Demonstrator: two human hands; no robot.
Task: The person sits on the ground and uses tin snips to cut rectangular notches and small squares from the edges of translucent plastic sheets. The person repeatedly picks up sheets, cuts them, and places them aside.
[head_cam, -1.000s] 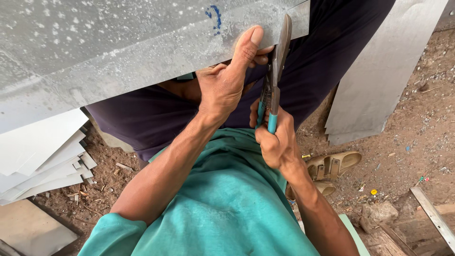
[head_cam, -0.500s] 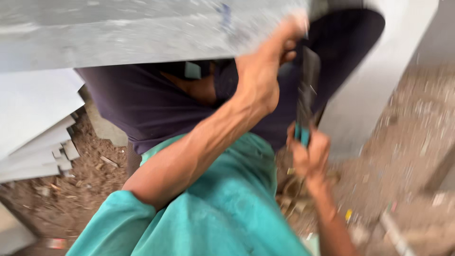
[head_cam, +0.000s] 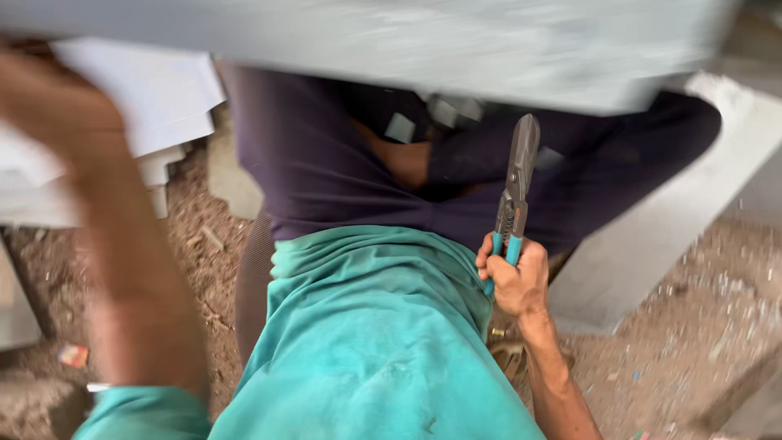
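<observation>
1. Gripping the tin snips [head_cam: 516, 195], my right hand [head_cam: 515, 281] is wrapping its fingers [head_cam: 487, 262] around teal handles, blades pointing up below the grey sheet [head_cam: 391, 45].
2. Left hand [head_cam: 53, 106] is blurring; can't tell its grip.

teal short-sleeved shirt [head_cam: 383, 342]; dark purple trousers [head_cam: 326, 171]
</observation>
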